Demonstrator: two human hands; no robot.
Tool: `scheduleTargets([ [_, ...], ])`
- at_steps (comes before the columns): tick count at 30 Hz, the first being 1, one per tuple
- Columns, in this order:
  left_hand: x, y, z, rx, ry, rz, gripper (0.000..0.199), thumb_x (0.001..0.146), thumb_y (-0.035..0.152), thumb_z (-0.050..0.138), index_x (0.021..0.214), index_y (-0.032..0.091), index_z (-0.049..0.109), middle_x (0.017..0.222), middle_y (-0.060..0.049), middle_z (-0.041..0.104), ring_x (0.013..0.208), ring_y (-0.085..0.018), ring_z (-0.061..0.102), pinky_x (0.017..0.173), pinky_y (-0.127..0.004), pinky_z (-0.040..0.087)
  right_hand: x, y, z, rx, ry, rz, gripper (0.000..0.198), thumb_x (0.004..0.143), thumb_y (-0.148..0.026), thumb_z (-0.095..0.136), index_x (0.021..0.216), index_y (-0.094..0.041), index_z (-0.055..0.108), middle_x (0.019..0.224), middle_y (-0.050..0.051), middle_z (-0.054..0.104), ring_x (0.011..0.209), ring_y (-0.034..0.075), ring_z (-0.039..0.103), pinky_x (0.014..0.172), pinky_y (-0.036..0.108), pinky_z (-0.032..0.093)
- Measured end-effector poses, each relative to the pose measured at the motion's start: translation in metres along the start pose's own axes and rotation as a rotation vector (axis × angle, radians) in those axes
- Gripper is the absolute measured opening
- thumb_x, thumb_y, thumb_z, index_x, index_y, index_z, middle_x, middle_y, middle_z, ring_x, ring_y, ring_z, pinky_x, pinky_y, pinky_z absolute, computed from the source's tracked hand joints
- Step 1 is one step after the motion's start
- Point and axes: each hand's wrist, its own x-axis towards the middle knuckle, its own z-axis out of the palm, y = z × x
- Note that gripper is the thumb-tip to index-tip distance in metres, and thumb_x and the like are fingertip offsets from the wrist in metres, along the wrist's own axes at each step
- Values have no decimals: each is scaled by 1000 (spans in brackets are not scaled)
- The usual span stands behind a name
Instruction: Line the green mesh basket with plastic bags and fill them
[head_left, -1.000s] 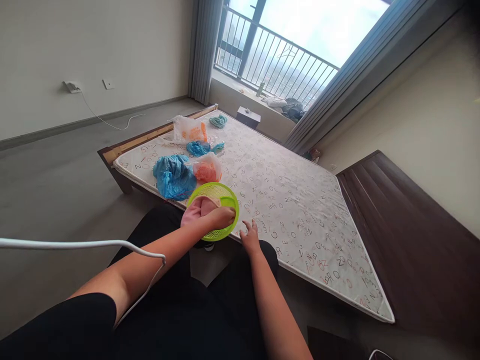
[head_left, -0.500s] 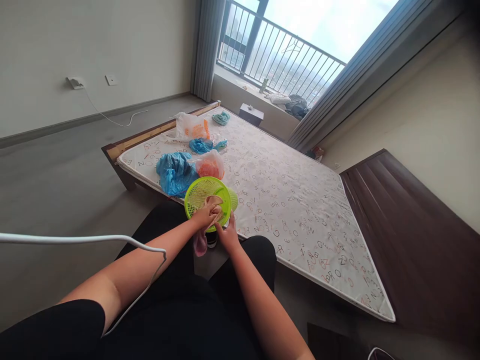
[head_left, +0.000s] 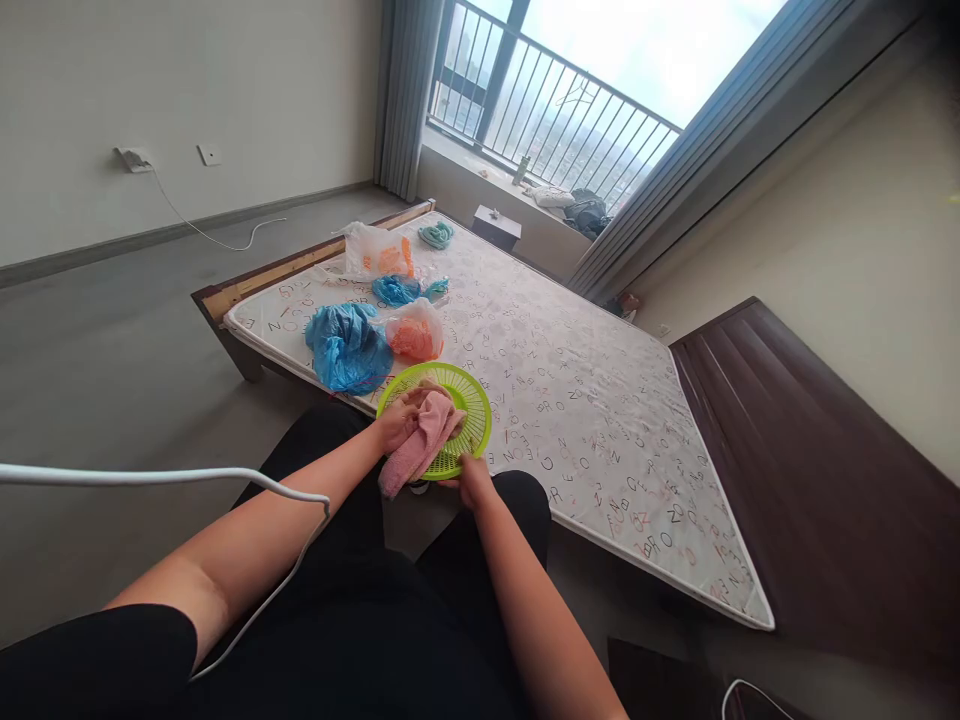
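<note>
Over my lap, a bright green plastic mesh basket [head_left: 474,395] is tilted so that its round opening faces me. My right hand [head_left: 475,482] grips its lower right rim, the fingers partly hidden behind it. A pink cloth [head_left: 427,440] is bunched in my left hand [head_left: 397,422], in front of the basket's opening. One end of the cloth hangs over the lower left rim. Left of the basket, a crumpled blue plastic bag [head_left: 346,348] lies on the mattress, with a clear bag holding something orange-red [head_left: 415,335] beside it.
The lettered mattress [head_left: 600,440] lies ahead, with a white and orange plastic bag [head_left: 377,252], a smaller blue bag [head_left: 397,290] and a teal coil [head_left: 436,235] farther back. At right stands a dark headboard [head_left: 817,480]. A white cable [head_left: 165,477] crosses my left arm.
The basket has turned so its opening faces me more. My left hand has drawn the pink cloth up to the front of it, and my right hand has moved down along the rim.
</note>
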Motion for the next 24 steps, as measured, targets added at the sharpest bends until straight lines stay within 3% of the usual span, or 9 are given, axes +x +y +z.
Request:
scheduleTargets([
  [3, -16, 21, 12, 2, -23, 139, 42, 73, 28, 79, 114, 21, 72, 128, -12, 72, 122, -28, 67, 107, -44, 54, -2, -4, -11, 213, 50, 171, 41, 72, -24, 60, 113, -22, 56, 88, 6, 73, 80, 25, 75, 63, 44, 67],
  [7, -33, 34, 4, 355, 278, 592, 18, 85, 28, 69, 101, 22, 70, 141, -10, 64, 136, -29, 57, 112, -44, 52, 3, -11, -34, 418, 284, 117, 43, 71, -18, 50, 113, -22, 56, 94, 6, 73, 88, 23, 76, 77, 46, 68],
  [9, -29, 31, -10, 446, 406, 654, 15, 88, 25, 63, 102, 22, 68, 142, -10, 62, 135, -28, 57, 107, -42, 54, 4, -13, -43, 478, 316, 118, 44, 70, -16, 48, 113, -22, 56, 99, 8, 73, 94, 23, 76, 86, 48, 67],
  [11, -16, 23, -27, 438, 537, 556, 19, 87, 20, 59, 105, 21, 66, 137, -11, 64, 126, -26, 62, 101, -40, 56, 2, -14, -51, 494, 285, 142, 46, 69, -14, 48, 113, -21, 57, 101, 10, 74, 97, 25, 77, 90, 52, 66],
  [14, 6, 7, -49, 287, 778, 216, 24, 81, 14, 56, 104, 20, 63, 115, -9, 68, 101, -21, 68, 88, -34, 56, -6, -18, -61, 497, 227, 160, 51, 65, -12, 49, 114, -20, 59, 103, 11, 75, 100, 26, 77, 91, 52, 66],
  [16, 15, -2, -58, 218, 850, 59, 27, 79, 12, 55, 104, 19, 61, 105, -8, 67, 93, -20, 67, 79, -31, 54, -12, -22, -65, 546, 258, 133, 56, 65, -9, 47, 118, -21, 59, 106, 9, 75, 102, 24, 77, 89, 47, 67],
  [19, 20, -10, -60, 218, 799, 2, 23, 79, 12, 55, 101, 18, 59, 99, -7, 65, 90, -19, 66, 72, -28, 51, -20, -28, -66, 608, 301, 122, 59, 66, -6, 46, 122, -24, 58, 105, 5, 75, 96, 21, 78, 83, 43, 69],
  [24, 18, -12, -46, 264, 617, -34, 13, 87, 22, 60, 99, 17, 62, 96, -8, 67, 91, -22, 68, 74, -30, 54, -33, -32, -55, 644, 135, 246, 54, 69, -5, 50, 120, -19, 59, 99, 8, 75, 94, 24, 78, 79, 41, 69],
])
